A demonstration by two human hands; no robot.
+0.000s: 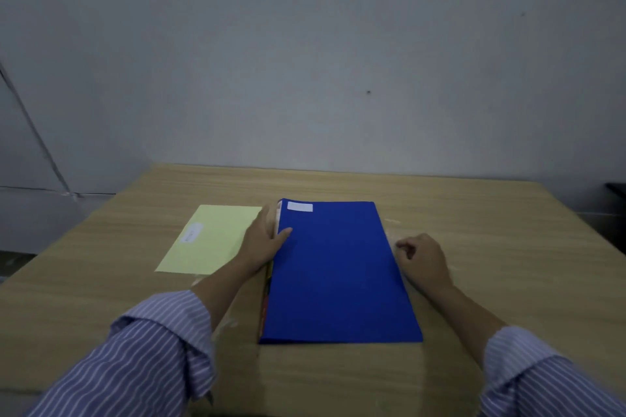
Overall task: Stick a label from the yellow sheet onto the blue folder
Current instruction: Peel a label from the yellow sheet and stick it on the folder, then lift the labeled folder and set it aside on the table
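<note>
Blue folder (338,271) is lying closed at frame centre on the wooden table (491,230), long axis running lower edge to upper, slightly tilted, far end pointing at the wall; a white label (299,206) is already sitting on its upper-left corner, so the sticking step looks done. Left hand (264,240) is resting fingers-spread across the folder's left edge, clamping nothing; right hand (421,257) is sitting loosely curled and empty just beside the right edge. Yellow sheet (213,240), left of centre, is carrying one more label (192,232); judged next: press the corners flat.

white label (299,206) on blue folder (338,274); left hand (266,240) at its edge
</note>
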